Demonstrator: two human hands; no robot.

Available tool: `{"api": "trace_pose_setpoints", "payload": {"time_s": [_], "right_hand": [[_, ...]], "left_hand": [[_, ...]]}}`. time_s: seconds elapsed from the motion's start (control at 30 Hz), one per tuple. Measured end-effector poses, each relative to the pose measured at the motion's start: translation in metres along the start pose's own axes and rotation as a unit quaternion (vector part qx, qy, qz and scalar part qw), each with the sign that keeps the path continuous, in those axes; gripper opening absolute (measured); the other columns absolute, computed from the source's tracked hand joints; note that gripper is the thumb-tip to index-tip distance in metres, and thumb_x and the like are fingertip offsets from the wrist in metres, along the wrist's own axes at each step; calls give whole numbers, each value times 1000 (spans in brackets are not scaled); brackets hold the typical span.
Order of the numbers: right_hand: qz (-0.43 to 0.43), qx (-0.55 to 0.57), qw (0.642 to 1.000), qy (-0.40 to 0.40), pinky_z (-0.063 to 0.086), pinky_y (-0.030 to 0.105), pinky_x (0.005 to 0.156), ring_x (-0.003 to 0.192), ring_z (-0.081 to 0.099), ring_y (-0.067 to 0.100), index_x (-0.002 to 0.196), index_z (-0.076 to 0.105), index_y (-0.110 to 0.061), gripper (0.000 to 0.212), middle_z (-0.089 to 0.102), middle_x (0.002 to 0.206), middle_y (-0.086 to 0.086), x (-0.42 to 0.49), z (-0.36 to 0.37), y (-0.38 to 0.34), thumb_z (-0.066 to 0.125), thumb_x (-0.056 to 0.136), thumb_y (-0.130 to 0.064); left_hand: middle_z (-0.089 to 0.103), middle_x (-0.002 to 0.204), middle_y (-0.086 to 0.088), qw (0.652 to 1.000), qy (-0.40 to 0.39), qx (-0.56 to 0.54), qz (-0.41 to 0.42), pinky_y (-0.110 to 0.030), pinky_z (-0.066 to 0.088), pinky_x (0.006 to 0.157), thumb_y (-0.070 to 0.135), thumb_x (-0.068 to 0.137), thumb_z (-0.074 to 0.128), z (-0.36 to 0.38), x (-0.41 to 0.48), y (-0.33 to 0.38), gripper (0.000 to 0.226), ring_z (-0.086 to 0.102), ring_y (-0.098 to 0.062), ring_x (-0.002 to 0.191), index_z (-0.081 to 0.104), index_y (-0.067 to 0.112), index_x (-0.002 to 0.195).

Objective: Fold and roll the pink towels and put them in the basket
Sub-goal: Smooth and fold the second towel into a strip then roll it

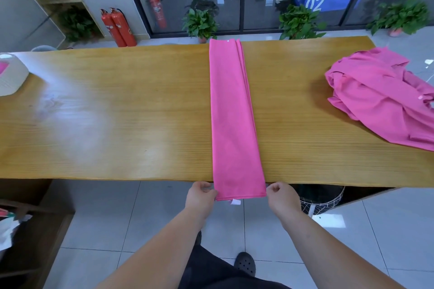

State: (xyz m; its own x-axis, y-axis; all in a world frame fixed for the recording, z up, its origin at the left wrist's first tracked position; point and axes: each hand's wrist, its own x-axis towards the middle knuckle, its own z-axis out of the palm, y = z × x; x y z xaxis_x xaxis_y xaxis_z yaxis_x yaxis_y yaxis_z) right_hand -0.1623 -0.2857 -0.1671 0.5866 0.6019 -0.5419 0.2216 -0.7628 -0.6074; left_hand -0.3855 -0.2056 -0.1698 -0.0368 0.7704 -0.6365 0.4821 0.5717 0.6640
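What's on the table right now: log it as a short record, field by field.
folded towel: long strip lying across the table, near end over the edge
left hand: pinches near left corner
right hand: holds near right corner
towel pile: unfolded, table's right end
basket: white, left end

Two bare forearms run to the left hand and right hand, both bare too. Low in the view is black clothing, loose and plain. One black clog shows beside it, rounded at the toe, with small round holes across its top.
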Motion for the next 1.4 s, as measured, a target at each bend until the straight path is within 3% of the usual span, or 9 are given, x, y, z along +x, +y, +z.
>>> {"api": "trace_pose_setpoints", "payload": {"time_s": [0.13,0.27,0.43,0.6,0.7,0.8,1.1,1.23,1.4], "right_hand": [[23,134,990,-48,43,35,67,73,50,23,100,55,-16,11,58,89,4,3,7,3,46,103,-21],[5,211,974,-76,54,49,101,103,67,29,107,57,-17,12,70,108,12,3,8,12,66,101,-23],[-50,302,948,-91,62,46,91,91,73,25,109,66,-15,20,75,100,13,-1,-17,-36,72,95,-2],[-131,470,868,-94,63,32,85,96,74,16,114,72,-6,20,76,106,6,-17,-51,-87,71,95,0],[-60,334,937,-84,64,34,81,99,73,25,102,76,-9,17,75,112,9,-20,-34,-50,70,94,6],[-1,223,969,-107,64,40,82,91,72,24,95,78,-8,17,73,109,16,-23,-8,-5,73,91,8],[-83,28,990,-112,61,40,85,86,71,17,86,78,-26,20,75,90,-3,-24,6,30,81,87,-6],[-154,-122,975,-102,58,33,81,83,67,4,86,70,-35,19,72,90,-15,-20,3,26,71,92,-17],[-338,-301,889,67,52,38,71,97,54,19,105,61,-29,15,55,110,-8,-4,-5,-15,61,93,-20]], "left_hand": [[67,86,0,1000,21,18,6,-25,41,58,34,89,72,4,4,4,31,58,-14,69,66,9,104],[72,92,-5,1000,7,22,17,-28,47,63,29,91,72,6,0,5,22,64,-17,76,66,10,99],[70,90,-16,988,-70,-133,-38,-39,61,76,5,94,67,-4,0,40,8,66,-25,76,63,8,87],[70,92,-10,920,-143,-348,109,-34,56,74,5,100,66,-35,-11,103,12,66,-18,77,57,12,103],[66,87,-6,980,-95,-131,117,-28,51,69,-1,98,65,-33,-10,64,19,60,-16,74,54,15,99],[62,83,-3,993,-55,87,65,-29,48,66,1,95,62,-18,-11,8,19,55,-17,72,54,17,89],[67,87,0,986,-12,155,68,-35,55,72,7,93,64,-18,-24,-26,9,59,-17,73,58,14,93],[56,109,2,949,23,287,130,-36,52,74,5,90,50,-27,-20,-13,20,55,-20,88,49,19,104],[35,155,7,843,106,409,334,-35,37,109,14,91,53,-28,-11,33,56,38,-23,134,44,25,146]]}}
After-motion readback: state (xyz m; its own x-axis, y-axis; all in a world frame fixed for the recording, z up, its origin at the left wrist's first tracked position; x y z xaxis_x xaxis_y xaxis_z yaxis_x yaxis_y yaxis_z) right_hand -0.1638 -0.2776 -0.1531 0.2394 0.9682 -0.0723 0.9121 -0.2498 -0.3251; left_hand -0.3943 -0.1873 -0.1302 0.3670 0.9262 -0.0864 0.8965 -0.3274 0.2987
